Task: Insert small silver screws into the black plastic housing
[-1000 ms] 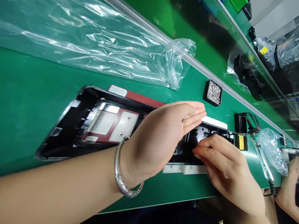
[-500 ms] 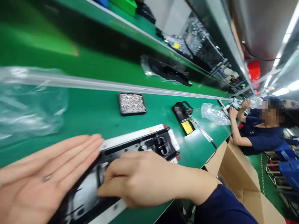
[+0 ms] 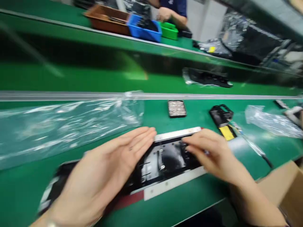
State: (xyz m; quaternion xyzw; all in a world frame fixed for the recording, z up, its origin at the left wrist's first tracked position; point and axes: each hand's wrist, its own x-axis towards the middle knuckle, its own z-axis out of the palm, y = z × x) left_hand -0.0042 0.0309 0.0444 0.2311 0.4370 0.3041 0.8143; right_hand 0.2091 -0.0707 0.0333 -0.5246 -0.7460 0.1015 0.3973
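Black panel lay lengthwise between both grips: left hand flat and open on it, right hand fingertips pressing its far end, clasping nothing.

Green bench bears black housing, plastic bag, seemingly a screw tray.

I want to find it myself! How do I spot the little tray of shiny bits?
Start at the silver rail crossing the green bench. Just below it, beyond the right hand, lies the small black tray. It alone is heaped with tiny silvery pieces; the black holder beside it has a yellow label.
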